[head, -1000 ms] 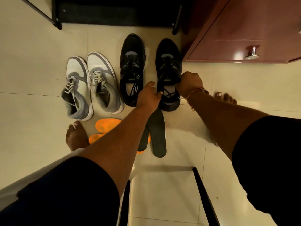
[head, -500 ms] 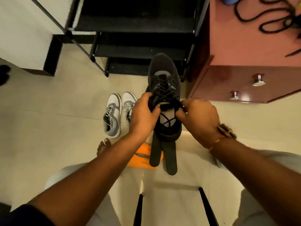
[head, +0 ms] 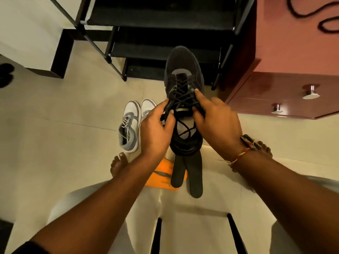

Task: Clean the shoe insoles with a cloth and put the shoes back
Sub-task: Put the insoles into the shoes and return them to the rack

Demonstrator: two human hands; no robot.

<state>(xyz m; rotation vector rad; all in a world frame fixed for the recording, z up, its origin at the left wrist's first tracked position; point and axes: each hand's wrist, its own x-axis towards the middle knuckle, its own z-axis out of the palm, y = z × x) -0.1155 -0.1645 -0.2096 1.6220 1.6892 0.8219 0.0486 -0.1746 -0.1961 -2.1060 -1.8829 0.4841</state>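
Item one: black shoe [head: 184, 70], held off the floor [head: 73, 143] in front of the shoe rack [head: 165, 50]. Its long axis runs from us to the rack, toe nearest the rack.

Left hand [head: 156, 129]: grip pinching the shoe's left edge at the laces.

Right hand [head: 216, 121]: grip pinching the right edge, one finger laid along the laces. We count both hands equally near, flanking the opening.

Item two: black insoles [head: 196, 180], flat on the floor, farther from the rack than the shoe's heel and lying the same way, across orange insoles [head: 161, 177]. We judge that either hand must let go and reach down, away from the rack.
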